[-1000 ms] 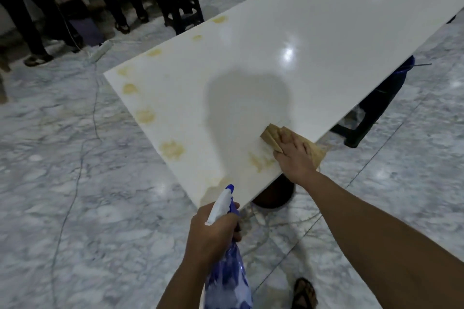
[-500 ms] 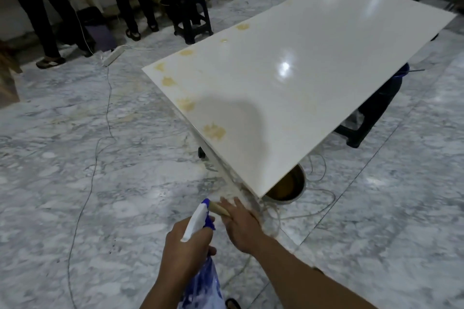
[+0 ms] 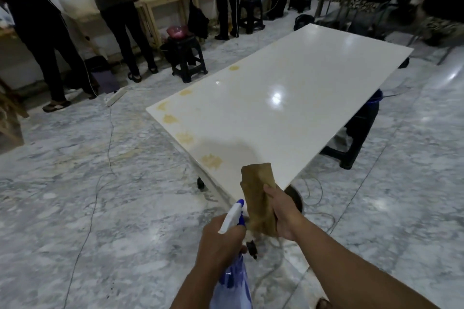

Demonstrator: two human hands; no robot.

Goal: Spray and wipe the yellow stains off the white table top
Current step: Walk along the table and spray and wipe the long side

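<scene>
The white table top (image 3: 288, 108) stretches away from me, with several yellow stains along its left edge; the nearest yellow stain (image 3: 212, 161) lies close to the near corner. My right hand (image 3: 282, 211) grips a brown cloth (image 3: 257, 193), held upright off the table in front of the near corner. My left hand (image 3: 221, 241) holds a blue and white spray bottle (image 3: 232, 271), its white nozzle pointing up and forward, just left of the cloth.
A round bucket (image 3: 297, 198) sits under the near corner. A dark stool (image 3: 356, 138) stands under the table's right side, another stool (image 3: 187, 57) beyond the left edge. Cables run over the marble floor (image 3: 75, 195). People stand at wooden benches at the back.
My right hand left the table top, dropped below the near corner, and now holds the cloth raised upright. The view has tilted up and back from the table.
</scene>
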